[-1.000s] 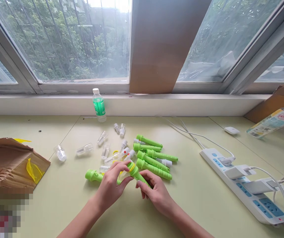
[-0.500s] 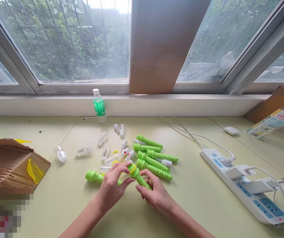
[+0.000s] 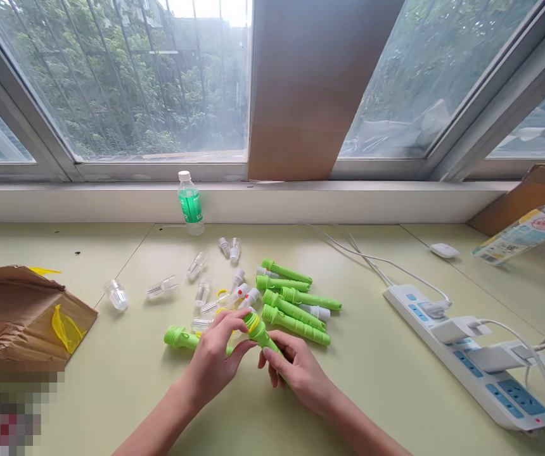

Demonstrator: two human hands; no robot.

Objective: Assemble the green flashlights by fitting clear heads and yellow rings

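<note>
Between my two hands is a green plastic tube [image 3: 259, 332], threaded at its upper end and fitted with a yellow ring [image 3: 253, 324]. My left hand [image 3: 218, 354] pinches the threaded end, fingertips by the ring. Lower down, my right hand [image 3: 296, 364] closes around the shaft and hides its tip. Another green tube [image 3: 177, 337] lies partly behind my left hand. Just beyond my hands, several similar green tubes [image 3: 296, 323] lie side by side. Clear plastic caps [image 3: 203, 291] and white-ended pieces [image 3: 252, 296] are scattered to their left.
An open cardboard box [image 3: 20, 316] with yellow strips [image 3: 66, 329] stands at the left. A power strip [image 3: 467, 361] with plugs and cables runs along the right. Near the window ledge stands a green-labelled bottle [image 3: 191, 206]; a larger bottle [image 3: 524, 231] leans at far right.
My right hand's fingers have shifted on the shaft, and its lower end is now hidden behind them. My left hand stays at the ringed end, almost unmoved.
</note>
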